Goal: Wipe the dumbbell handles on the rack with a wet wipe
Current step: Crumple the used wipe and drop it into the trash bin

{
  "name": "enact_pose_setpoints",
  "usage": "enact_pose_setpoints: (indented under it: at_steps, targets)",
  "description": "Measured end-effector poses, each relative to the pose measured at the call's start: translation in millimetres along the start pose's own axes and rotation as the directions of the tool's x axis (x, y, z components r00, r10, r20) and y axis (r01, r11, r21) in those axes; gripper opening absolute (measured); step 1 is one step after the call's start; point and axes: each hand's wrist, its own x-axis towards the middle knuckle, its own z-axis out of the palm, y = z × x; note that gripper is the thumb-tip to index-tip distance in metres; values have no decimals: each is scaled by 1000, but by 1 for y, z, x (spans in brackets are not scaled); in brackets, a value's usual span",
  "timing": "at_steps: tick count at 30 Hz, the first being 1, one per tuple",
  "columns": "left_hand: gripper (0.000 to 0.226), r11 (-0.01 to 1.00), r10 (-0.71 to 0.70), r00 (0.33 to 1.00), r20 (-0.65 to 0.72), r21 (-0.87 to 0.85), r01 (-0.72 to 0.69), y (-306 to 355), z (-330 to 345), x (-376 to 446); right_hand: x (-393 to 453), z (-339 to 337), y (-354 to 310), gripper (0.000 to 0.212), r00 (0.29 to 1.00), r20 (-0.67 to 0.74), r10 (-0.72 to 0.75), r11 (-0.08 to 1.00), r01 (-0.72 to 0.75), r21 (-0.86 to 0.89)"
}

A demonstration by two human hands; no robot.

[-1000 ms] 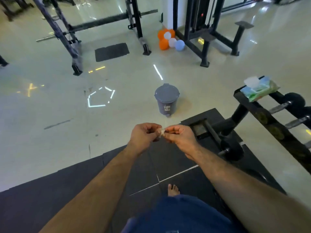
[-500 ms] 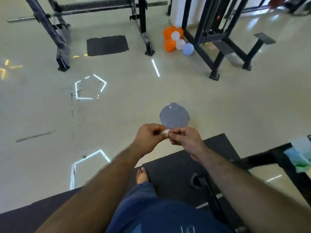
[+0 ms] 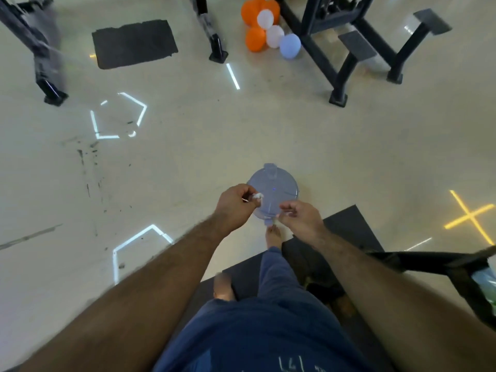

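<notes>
Grey pedal bin (image 3: 272, 183) on pale floor, lid closed, left hand (image 3: 236, 204) above its left edge pinching a balled white wipe (image 3: 257, 196) at the fingertips, right hand (image 3: 300, 217) over its near edge, fingers loosely curled, holding nothing, bare foot (image 3: 273, 236) just short of the bin.

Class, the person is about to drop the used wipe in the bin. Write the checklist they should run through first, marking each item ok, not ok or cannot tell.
1. Wipe in hand: ok, pinched in the left hand.
2. Right hand free: ok, its fingers are loosely curled and nothing shows in them.
3. Hands over the bin: ok, both are above its lid.
4. Bin lid open: not ok, the lid is shut.
5. Foot on the pedal: cannot tell, the toes reach the bin's near edge, but the hands hide the contact.
6. Wipe fully balled up: cannot tell, too small.
</notes>
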Motion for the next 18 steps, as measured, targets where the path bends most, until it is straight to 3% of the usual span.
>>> enact_pose_setpoints:
  at_steps: [10,18]
  targets:
    - [8,978,-205,978,-26,38,206,8,40,102,135,-34,37,52,971,223,87,979,-42,-200]
    - [5,925,-376,926,-39,39,377,-15,75,159,218,-49,65,49,934,308,183,935,-69,-349]
